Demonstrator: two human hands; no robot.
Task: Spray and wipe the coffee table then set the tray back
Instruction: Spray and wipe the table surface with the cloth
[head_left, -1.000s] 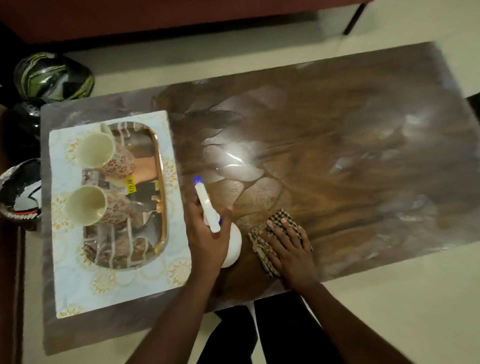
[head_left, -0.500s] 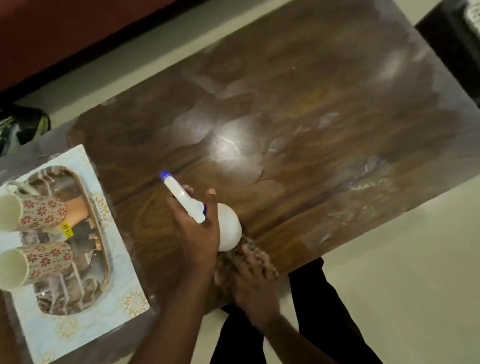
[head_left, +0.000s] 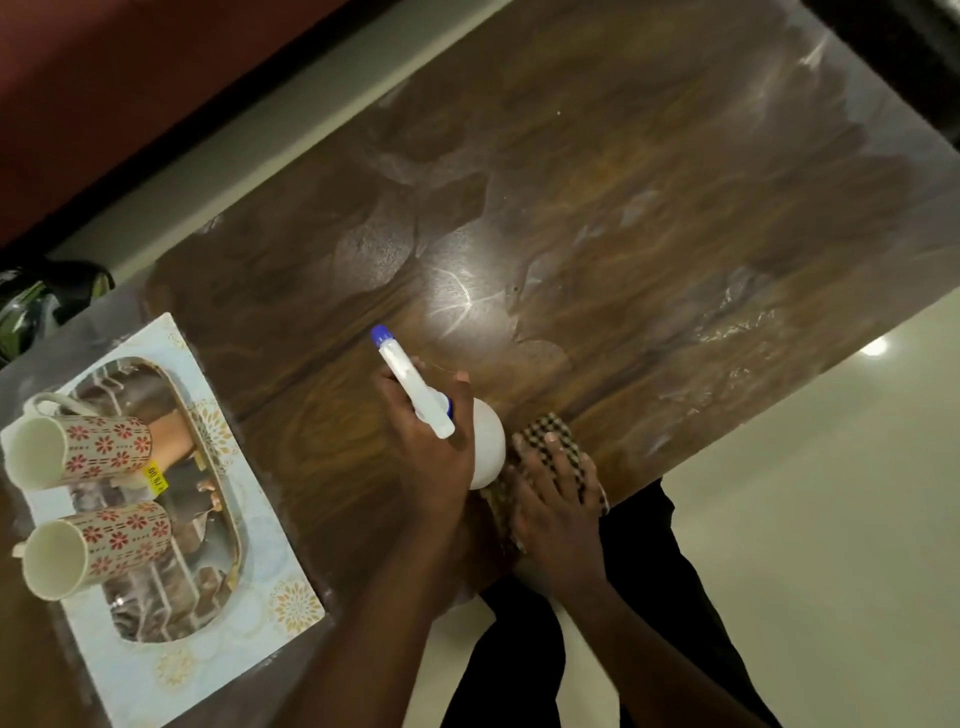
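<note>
At the far left, part of a dark helmet (head_left: 49, 296) shows on the floor beside the table (head_left: 597, 182). On the table's left end sits a pale patterned mat (head_left: 270, 582), and on it the tray (head_left: 205, 457), oval with a gold rim and a mirror-like bed. Two mugs (head_left: 78, 452) with red flower print stand on the tray, one beyond the other, white insides facing the camera.

Toward the middle, the left hand (head_left: 431, 457) is wrapped around the neck of a white spray bottle (head_left: 485, 447), fingers closed on it, thumb up along the side. The bottle's blue-tipped nozzle points away across the table, toward the upper left of the view. Whether the bottle's base rests on the wood cannot be told.

Just right of the bottle, the right hand (head_left: 550, 493) lies flat with fingers spread, pressing a checked cloth (head_left: 550, 431) onto the table's near edge. The cloth touches the bottle's side.

The wood to the right carries dull smears and a bright light glare. Pale floor (head_left: 831, 519) runs along the right side.
</note>
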